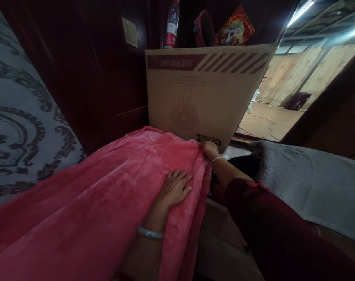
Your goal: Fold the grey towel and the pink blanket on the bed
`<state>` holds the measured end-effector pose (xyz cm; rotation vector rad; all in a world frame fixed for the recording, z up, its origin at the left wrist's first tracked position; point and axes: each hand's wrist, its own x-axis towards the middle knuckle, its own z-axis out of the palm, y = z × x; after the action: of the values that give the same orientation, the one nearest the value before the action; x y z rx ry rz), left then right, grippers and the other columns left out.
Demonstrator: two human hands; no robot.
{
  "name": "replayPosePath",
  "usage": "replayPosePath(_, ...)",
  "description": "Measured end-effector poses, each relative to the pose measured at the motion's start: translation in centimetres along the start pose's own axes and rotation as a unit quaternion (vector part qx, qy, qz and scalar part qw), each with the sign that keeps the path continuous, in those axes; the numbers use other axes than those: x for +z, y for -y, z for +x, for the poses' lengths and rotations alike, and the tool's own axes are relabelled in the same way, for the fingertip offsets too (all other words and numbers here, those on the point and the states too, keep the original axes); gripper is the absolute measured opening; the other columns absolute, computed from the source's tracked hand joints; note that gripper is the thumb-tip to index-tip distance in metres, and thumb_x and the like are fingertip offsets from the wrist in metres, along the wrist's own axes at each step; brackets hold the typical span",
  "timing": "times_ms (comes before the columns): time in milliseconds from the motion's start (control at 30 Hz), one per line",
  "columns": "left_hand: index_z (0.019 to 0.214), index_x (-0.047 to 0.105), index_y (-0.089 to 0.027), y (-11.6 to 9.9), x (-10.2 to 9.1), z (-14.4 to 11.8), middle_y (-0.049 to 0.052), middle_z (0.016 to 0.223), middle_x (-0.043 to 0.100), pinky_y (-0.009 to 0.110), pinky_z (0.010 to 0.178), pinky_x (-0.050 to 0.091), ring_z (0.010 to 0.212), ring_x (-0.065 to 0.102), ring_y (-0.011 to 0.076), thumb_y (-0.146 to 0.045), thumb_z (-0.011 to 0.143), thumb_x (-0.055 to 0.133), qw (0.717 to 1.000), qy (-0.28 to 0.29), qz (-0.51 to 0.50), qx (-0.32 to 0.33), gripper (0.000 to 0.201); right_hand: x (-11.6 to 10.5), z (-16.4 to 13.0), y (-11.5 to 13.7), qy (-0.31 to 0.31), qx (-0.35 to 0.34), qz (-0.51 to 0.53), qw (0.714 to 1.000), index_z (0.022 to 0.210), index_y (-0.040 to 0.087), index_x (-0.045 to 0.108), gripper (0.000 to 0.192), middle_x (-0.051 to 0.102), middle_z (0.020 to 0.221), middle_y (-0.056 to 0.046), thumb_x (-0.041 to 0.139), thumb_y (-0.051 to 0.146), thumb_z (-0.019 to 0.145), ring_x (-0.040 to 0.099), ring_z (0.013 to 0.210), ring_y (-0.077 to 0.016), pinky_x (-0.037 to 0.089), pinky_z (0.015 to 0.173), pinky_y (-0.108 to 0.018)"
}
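A pink plush blanket (115, 183) stretches across the left and middle of the head view, its right side hanging down in folds. Flat on top of it lies my left hand (177, 188), fingers extended and a pale bangle on the wrist. At the blanket's far right corner, my right hand (211, 150) is closed around the edge of the cloth. A thin bracelet and a dark red sleeve show on that arm. What lies under the blanket is hidden.
Just beyond the blanket stands a cardboard box (206, 93), with a bottle (172, 27) and a red decorated card (236, 29) on or behind its top. A grey cover (318, 183) lies to the right. Patterned wallpaper (22, 117) is at left; a doorway opens at upper right.
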<state>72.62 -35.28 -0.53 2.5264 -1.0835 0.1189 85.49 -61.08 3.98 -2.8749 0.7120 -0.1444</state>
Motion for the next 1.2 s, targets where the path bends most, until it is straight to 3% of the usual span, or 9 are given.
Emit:
replayPosePath(133,0.132,0.063,-0.027,-0.7,0.1,0.0,0.008,0.143,0.06,0.054,0.116,0.034,0.135,0.049,0.0305,-0.041,0.09,0.063,1.0,-0.005,-0.019,0.005,0.044,1.6,0.8,-1.3,0.052,0.025,-0.006,0.998,0.116,0.011,0.07,0.038,0.072,0.116,-0.016,0.053,0.042,0.102,0.069,0.108,-0.0237,0.054,0.092,-0.039)
replayPosePath(300,0.113,0.066,-0.02,-3.6,0.0,0.2,0.012,0.121,0.064,0.05,0.108,0.041,0.121,0.056,0.0322,-0.051,0.085,0.068,1.0,0.001,-0.008,-0.023,0.043,1.4,1.8,-1.9,0.042,0.02,-0.003,0.999,0.119,0.007,0.072,0.041,0.068,0.123,-0.025,0.049,0.037,0.102,0.064,0.12,-0.0292,0.051,0.091,-0.03)
replayPosePath(433,0.114,0.064,-0.015,-5.3,0.7,0.1,0.014,0.122,0.063,0.045,0.107,0.043,0.121,0.056,0.0317,-0.029,0.087,0.063,0.999,0.025,0.024,-0.032,0.03,1.3,1.7,-2.0,0.037,0.015,0.0,0.999,0.122,0.007,0.071,0.041,0.067,0.124,-0.026,0.051,0.036,0.1,0.063,0.121,-0.0306,0.051,0.091,-0.031)
replayPosePath(567,0.102,0.066,-0.018,-5.4,1.1,0.3,0.011,0.112,0.066,0.042,0.1,0.046,0.11,0.059,0.0271,-0.01,0.088,0.049,1.0,0.009,0.015,-0.009,0.025,1.4,1.2,-2.0,0.018,0.023,-0.004,1.0,0.124,0.007,0.069,0.04,0.065,0.126,-0.027,0.051,0.033,0.099,0.061,0.122,-0.0336,0.05,0.096,-0.039)
replayPosePath(667,0.098,0.066,-0.017,-5.3,1.2,0.6,0.011,0.107,0.066,0.039,0.095,0.048,0.105,0.06,0.0256,-0.012,0.089,0.049,1.0,-0.003,-0.018,0.024,0.02,1.8,0.4,-2.0,-0.018,0.037,-0.011,0.999,0.133,0.005,0.062,0.045,0.059,0.132,-0.03,0.046,0.032,0.1,0.056,0.127,-0.0374,0.048,0.098,-0.047)
replayPosePath(800,0.092,0.066,-0.018,-5.4,1.4,0.6,0.01,0.105,0.065,0.037,0.094,0.048,0.104,0.06,0.024,-0.017,0.092,0.052,0.996,0.028,-0.034,0.076,0.015,2.3,-0.7,-2.0,-0.016,0.025,-0.01,1.0,0.123,0.007,0.067,0.042,0.064,0.122,-0.027,0.045,0.034,0.1,0.062,0.117,-0.0347,0.05,0.093,-0.043)
replayPosePath(900,0.091,0.066,-0.018,-5.5,1.1,0.4,0.009,0.106,0.065,0.038,0.095,0.048,0.105,0.059,0.0247,-0.022,0.09,0.057,0.996,0.043,-0.033,0.075,0.009,2.1,-1.0,-1.9,-0.028,0.007,-0.011,1.0,0.121,0.008,0.068,0.039,0.064,0.124,-0.025,0.042,0.029,0.1,0.06,0.118,-0.0323,0.047,0.095,-0.041)
replayPosePath(1033,0.097,0.066,-0.019,-5.8,0.9,0.1,0.009,0.111,0.064,0.037,0.095,0.047,0.107,0.058,0.0241,-0.015,0.088,0.056,0.996,0.041,-0.031,0.066,0.014,1.5,-0.9,-1.6,-0.076,0.016,-0.012,0.997,0.134,0.007,0.059,0.047,0.055,0.137,-0.027,0.028,0.014,0.099,0.051,0.128,-0.0326,0.04,0.101,-0.045)
replayPosePath(1200,0.088,0.067,-0.02,-5.6,1.2,0.2,0.006,0.107,0.067,0.035,0.094,0.047,0.104,0.06,0.0226,-0.02,0.089,0.059,0.99,0.05,-0.075,0.106,0.008,2.1,-1.4,-1.1,-0.062,0.027,0.005,0.998,0.121,0.001,0.067,0.039,0.061,0.123,-0.032,0.04,0.013,0.095,0.057,0.118,-0.0381,0.043,0.095,-0.051)
